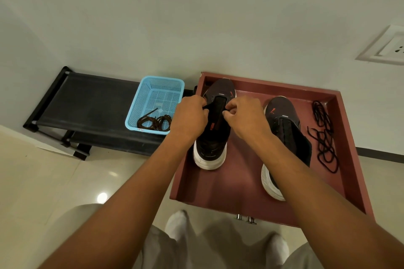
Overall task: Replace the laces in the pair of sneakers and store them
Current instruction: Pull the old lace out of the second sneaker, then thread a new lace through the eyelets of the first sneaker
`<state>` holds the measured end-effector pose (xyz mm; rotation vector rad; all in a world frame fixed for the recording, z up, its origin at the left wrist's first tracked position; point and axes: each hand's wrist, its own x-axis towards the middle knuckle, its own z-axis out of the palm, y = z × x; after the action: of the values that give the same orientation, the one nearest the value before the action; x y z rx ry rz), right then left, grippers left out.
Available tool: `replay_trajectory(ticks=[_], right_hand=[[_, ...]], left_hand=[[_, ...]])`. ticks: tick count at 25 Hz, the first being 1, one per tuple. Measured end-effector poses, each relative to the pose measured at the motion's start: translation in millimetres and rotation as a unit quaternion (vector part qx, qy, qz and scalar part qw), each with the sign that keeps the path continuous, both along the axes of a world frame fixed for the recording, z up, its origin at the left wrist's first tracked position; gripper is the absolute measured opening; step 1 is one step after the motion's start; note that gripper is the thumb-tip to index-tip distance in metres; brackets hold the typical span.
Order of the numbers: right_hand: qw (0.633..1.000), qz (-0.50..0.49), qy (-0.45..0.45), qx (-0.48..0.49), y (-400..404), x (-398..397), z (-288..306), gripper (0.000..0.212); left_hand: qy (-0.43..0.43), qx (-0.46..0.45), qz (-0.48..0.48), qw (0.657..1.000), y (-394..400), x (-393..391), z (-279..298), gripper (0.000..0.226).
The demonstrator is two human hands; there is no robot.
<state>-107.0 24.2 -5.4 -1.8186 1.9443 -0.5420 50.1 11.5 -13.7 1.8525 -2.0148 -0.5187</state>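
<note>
Two dark sneakers sit in a reddish tray (341, 137). The left sneaker (213, 137) lies at twelve o'clock from the person, the right sneaker (284, 129) at one o'clock. Left hand (190, 118) and right hand (244, 116) both curl their fingers, pinching the left sneaker's upper edges. Loose laces (325, 137) lie at the tray's two o'clock side; more coiled laces (155, 122) rest in a blue basket (140, 102) on the black worktop (91, 102).
</note>
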Motion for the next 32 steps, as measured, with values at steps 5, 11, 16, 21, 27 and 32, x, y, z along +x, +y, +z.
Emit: replay_trajectory(ticks=[5,11,16,21,27,32], right_hand=[[1.000,0.001,-0.007,-0.021,-0.5,-2.1,3.6,0.023],[0.997,0.051,-0.007,-0.065,0.6,9.8,28.0,0.054],[0.991,0.113,-0.015,-0.069,10.5,41.7,41.7,0.056],[0.984,0.163,-0.027,-0.066,4.5,80.9,30.5,0.062],[0.973,0.225,0.024,-0.037,-22.2,128.3,6.0,0.058],[0.953,0.266,0.141,0.036,-61.5,153.7,-30.5,0.053]], left_hand=[[0.001,-0.018,-0.015,1.000,3.7,0.8,8.5,0.017],[-0.010,-0.045,0.005,0.999,6.4,37.4,41.3,0.033],[-0.055,-0.015,0.018,0.998,3.3,105.7,46.7,0.050],[-0.090,0.026,0.005,0.996,11.4,148.4,23.0,0.059],[-0.145,0.118,-0.034,0.982,7.4,166.1,-12.3,0.074],[-0.152,0.151,-0.046,0.976,1.5,163.5,-34.2,0.080]])
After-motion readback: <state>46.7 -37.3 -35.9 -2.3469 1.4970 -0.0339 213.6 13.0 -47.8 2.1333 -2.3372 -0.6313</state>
